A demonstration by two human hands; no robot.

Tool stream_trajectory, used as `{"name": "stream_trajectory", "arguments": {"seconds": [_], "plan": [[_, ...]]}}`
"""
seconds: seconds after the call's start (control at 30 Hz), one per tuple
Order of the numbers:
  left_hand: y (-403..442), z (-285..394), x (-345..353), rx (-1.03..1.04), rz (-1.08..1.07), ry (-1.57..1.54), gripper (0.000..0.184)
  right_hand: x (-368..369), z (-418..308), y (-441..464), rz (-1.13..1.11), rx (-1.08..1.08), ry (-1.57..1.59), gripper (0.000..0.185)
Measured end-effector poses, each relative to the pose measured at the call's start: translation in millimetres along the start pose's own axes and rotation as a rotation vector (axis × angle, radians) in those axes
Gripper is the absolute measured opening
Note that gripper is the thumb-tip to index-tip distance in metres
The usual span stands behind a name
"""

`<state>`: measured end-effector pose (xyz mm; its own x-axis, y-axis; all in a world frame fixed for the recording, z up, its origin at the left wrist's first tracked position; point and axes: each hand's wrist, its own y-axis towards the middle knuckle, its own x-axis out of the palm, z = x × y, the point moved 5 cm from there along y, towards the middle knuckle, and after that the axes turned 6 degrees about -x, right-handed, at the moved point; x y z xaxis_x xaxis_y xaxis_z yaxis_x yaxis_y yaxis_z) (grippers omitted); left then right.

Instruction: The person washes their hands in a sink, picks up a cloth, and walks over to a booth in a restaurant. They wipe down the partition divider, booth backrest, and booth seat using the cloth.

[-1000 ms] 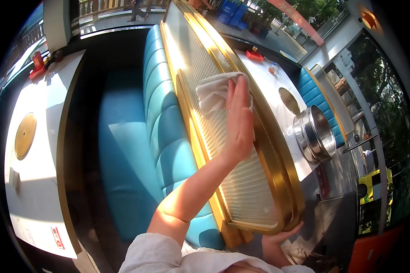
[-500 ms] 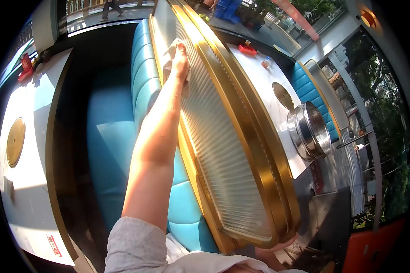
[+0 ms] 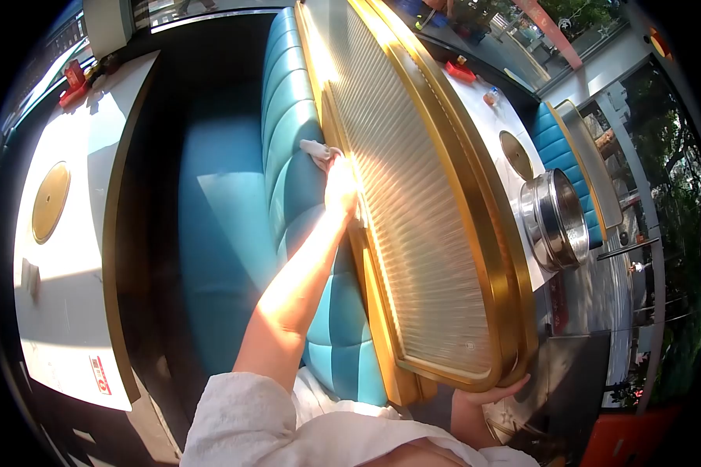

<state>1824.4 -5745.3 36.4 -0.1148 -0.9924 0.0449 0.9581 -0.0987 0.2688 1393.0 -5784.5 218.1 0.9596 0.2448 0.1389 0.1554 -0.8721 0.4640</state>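
Note:
My left hand [image 3: 339, 187] is closed on a whitish cloth [image 3: 316, 152], at the seam between the ribbed glass partition [image 3: 420, 233] and the blue padded bench back [image 3: 288, 101]. Part of the cloth sticks out past the fingers, over the bench's top edge. The partition has a broad gold frame [image 3: 483, 233]. At the frame's near end, my right hand [image 3: 494, 391] curls against the rounded corner; some of its fingers are hidden.
On the left stands a white table [image 3: 70, 311] with a round gold plate [image 3: 51, 202] and a red holder [image 3: 73, 86]. Beyond the partition, a second white table [image 3: 483, 117] carries a large metal pot [image 3: 553, 219]. The blue bench seat [image 3: 218, 233] lies left of the partition.
My left hand, with the cloth, has come down from the glass panel nearer to me, to the frame's lower edge by the bench back. My view has shifted, and more of my right hand shows.

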Motion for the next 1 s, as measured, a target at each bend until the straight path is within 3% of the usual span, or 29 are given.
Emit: {"name": "stream_trajectory", "arguments": {"seconds": [0.03, 0.1, 0.17, 0.27, 0.37, 0.43, 0.47, 0.5, 0.67, 0.83, 0.9, 1.0], "plan": [[-18.8, 1.8, 1.5, -0.025, -0.003, -0.222, 0.039, 6.7, 5.5, -1.2, 0.188, 0.285, 0.332, 0.059], [-66.7, 40.2, -13.7, -0.054, -0.009, -0.227, 0.040, 16.8, 8.0, 0.7, 0.209, 0.289, 0.399, 0.059], [-118.0, 82.5, -26.8, 0.046, -0.057, -0.137, 0.039, 22.3, 3.9, 0.7, 0.208, 0.297, 0.389, 0.057], [-194.9, 112.3, -37.9, -0.056, -0.168, 0.068, 0.050, 17.8, 14.4, 5.9, 0.054, 0.279, 0.385, 0.057], [-262.0, 131.4, -48.4, 0.144, -0.266, 0.356, 0.056, 28.3, 10.3, 6.5, -0.090, 0.249, 0.404, 0.057], [-292.2, 146.3, -53.1, 0.094, -0.316, 0.366, 0.055, 39.7, 0.8, 5.3, -0.139, 0.244, 0.406, 0.057], [-306.3, 153.6, -53.5, -0.075, -0.448, 0.354, 0.056, 42.7, -4.7, 3.8, -0.079, 0.293, 0.401, 0.057], [-320.5, 157.7, -55.1, -0.076, -0.446, 0.342, 0.057, 42.4, -5.8, 2.0, -0.020, 0.342, 0.391, 0.056], [-386.2, 172.7, -54.9, -0.041, -0.384, 0.445, 0.064, 45.1, -1.1, 6.4, -0.210, 0.302, 0.352, 0.060], [-419.0, 176.9, -55.7, -0.035, -0.296, 0.475, 0.057, 42.3, 18.2, 11.7, -0.303, 0.271, 0.372, 0.056], [-427.2, 180.6, -62.6, -0.057, -0.293, 0.402, 0.055, 41.7, 14.5, 12.6, -0.351, 0.192, 0.206, 0.054], [-444.9, 188.3, -73.1, 0.062, -0.319, 0.474, 0.054, 41.1, 17.0, 14.6, -0.426, 0.040, 0.229, 0.054]]}}
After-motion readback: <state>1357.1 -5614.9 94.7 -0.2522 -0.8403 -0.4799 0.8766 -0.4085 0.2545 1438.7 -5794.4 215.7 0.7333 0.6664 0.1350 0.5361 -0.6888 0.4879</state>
